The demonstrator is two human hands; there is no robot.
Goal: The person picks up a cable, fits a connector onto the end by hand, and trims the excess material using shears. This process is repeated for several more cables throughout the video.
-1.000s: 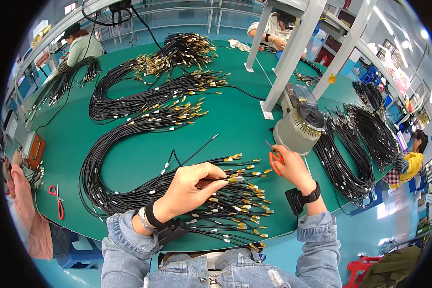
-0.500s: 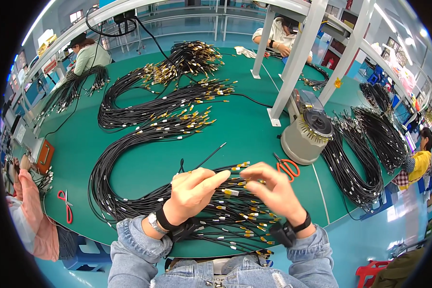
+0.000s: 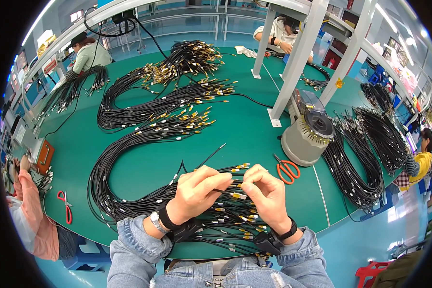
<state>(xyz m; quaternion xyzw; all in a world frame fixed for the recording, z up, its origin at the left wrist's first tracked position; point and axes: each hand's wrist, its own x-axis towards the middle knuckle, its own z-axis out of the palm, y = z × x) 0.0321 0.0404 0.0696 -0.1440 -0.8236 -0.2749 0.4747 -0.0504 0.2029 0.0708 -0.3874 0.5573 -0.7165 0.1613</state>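
Over the near bundle of thin black cables (image 3: 122, 204) my two hands face each other, fingertips close together. My left hand (image 3: 195, 193) is closed in a pinch on a black cable (image 3: 218, 190), beside a connector with a white tag (image 3: 238, 196). The fingers of my right hand (image 3: 268, 196) are pressed together near the cable's end; what sits between them is too small to make out. Under and around both hands spread many cable ends with yellow and white tips (image 3: 248, 233).
Two more cable bundles (image 3: 144, 108) lie farther off on the green table (image 3: 173, 158). Orange-handled scissors (image 3: 287, 171) rest by a round grey machine (image 3: 306, 137) and white posts (image 3: 293, 72). Red scissors (image 3: 66, 207) lie left. Further cables (image 3: 353, 163) are at right. Other people sit around.
My right hand has gone from spread fingers to a pinch and moved slightly left and down. My left hand's fingertips have come near it, with a cable now showing between them.
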